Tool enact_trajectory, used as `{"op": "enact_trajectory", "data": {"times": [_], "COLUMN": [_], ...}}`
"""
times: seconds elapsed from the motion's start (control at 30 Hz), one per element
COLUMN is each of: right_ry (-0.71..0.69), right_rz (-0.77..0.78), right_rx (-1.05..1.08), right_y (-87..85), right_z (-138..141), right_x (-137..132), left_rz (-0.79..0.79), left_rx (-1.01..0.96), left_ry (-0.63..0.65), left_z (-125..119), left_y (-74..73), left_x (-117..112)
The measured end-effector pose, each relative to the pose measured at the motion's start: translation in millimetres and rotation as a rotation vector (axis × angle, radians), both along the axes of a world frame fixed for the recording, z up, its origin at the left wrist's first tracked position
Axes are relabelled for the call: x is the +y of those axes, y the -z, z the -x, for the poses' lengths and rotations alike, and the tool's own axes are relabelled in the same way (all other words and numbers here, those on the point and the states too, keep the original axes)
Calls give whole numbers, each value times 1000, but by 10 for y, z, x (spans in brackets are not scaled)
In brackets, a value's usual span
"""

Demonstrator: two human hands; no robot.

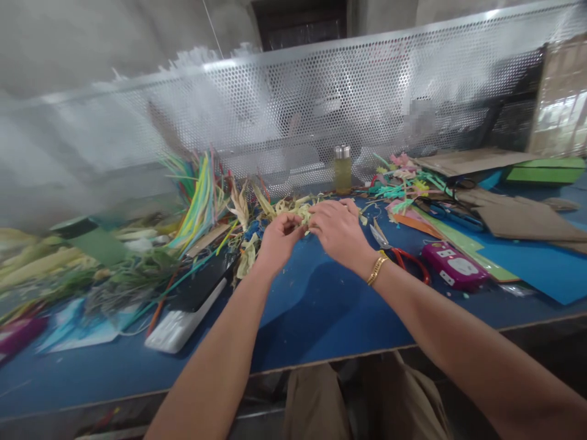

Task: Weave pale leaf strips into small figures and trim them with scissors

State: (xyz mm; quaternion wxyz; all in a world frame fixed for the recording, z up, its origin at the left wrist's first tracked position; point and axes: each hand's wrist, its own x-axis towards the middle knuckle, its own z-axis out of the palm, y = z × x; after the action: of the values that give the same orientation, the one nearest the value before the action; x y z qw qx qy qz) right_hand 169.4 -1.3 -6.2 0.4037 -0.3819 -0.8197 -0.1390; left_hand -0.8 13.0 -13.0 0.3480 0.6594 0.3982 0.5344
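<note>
My left hand and my right hand meet fingertip to fingertip near the middle of the blue table. Thumb and fingers of the left are pinched together. The right, with a gold bracelet on its wrist, has its fingers bent and drawn close. A pale yellow-green husk piece shows between them, partly covered by the fingers. Behind the hands lies a heap of dry pale husks. Scissors with red-orange handles rest just right of my right hand.
A magenta device lies right of the scissors, beside coloured paper sheets. A lidded bottle stands by the perforated metal panel. Left are a black-and-white device, bundled coloured strips and green-grey fibres.
</note>
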Motion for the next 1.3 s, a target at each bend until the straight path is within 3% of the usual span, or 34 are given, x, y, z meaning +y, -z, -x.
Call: {"op": "enact_trajectory", "data": {"times": [0.2,0.43,0.73,0.9,1.03,1.3], "right_ry": [-130,-224,-297,-356,-429,-306], "right_rz": [161,371,536,777,952,746], "right_rx": [4,77,307,563,684,523], "right_y": [-20,-39,0,96,126,116], "right_z": [-95,-61,-50,-6,11,16], "right_x": [92,59,145,166,154,151], "left_rz": [151,235,212,182,154,104], "left_rx": [88,27,57,122,160,190], "left_ry": [222,324,327,205,186,130], "left_z": [115,182,174,64,41,50], "left_y": [-78,-139,-105,-28,-16,21], "left_x": [-10,-40,-26,-37,-48,-26]}}
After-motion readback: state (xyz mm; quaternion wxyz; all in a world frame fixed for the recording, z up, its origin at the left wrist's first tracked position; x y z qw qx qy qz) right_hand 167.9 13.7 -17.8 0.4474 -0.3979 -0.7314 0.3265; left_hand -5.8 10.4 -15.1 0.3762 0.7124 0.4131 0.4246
